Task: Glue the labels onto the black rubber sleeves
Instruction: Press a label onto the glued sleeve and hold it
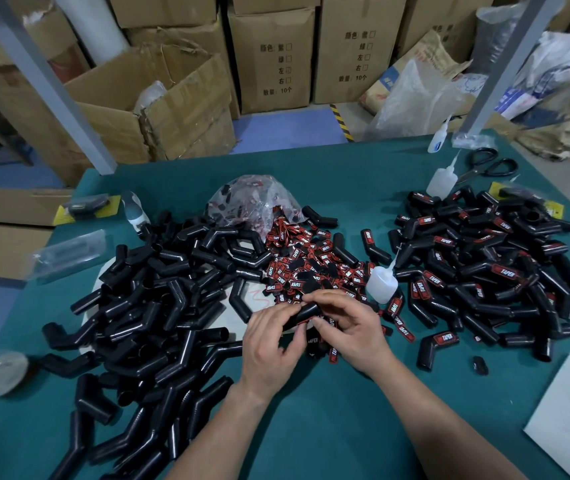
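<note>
Left hand [269, 341] and right hand [353, 330] hold a sleeve [308, 311].
Curled fingers [278, 313] and thumbs pinch it between them. The labels [311, 258] lie just past the fingertips, with the glue bottle [382, 284] to their right.

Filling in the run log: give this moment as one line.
left hand: holds sleeve | right hand: holds same sleeve | glue bottle: standing beside label pile
</note>
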Demonstrator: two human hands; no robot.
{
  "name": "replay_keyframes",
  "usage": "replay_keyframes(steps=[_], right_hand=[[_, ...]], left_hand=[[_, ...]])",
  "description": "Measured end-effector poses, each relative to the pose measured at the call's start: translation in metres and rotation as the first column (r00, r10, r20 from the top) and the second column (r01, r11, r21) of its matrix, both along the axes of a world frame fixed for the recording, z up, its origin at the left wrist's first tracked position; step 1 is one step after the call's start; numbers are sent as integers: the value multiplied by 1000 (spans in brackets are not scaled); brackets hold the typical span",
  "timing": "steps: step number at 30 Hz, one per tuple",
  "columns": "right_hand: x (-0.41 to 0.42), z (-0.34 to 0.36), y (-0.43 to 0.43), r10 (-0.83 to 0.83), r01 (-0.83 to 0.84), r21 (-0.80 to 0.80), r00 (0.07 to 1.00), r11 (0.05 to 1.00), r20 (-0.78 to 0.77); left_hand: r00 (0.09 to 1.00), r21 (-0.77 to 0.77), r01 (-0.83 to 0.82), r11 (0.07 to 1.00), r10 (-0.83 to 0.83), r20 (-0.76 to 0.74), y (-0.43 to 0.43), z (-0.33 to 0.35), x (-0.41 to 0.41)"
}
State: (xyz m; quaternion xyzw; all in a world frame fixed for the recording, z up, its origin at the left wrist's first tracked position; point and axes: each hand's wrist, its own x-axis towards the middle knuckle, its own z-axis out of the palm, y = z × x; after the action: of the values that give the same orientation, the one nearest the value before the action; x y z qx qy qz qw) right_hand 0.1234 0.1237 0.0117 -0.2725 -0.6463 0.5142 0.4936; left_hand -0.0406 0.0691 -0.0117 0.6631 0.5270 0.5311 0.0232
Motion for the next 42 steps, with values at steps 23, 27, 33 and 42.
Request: replay_keyframes(steps=[23,27,33,42], right_hand=[[-6,2,-9,-7,7,-158,1000,987,-4],[-6,0,-10,-19,21,-165,1000,986,20],[-7,2,-10,-25,28,-150,999,988,21],[-8,6,-11,-35,36,-173,999,984,8]], left_hand=[[994,-49,-26,998,31,108,-2,1,1],[993,-49,-30,998,36,109,-2,0,1],[994,-47,-31,998,36,107,-2,-2,0],[993,-49,-29,998,34,110,-1,-3,0]])
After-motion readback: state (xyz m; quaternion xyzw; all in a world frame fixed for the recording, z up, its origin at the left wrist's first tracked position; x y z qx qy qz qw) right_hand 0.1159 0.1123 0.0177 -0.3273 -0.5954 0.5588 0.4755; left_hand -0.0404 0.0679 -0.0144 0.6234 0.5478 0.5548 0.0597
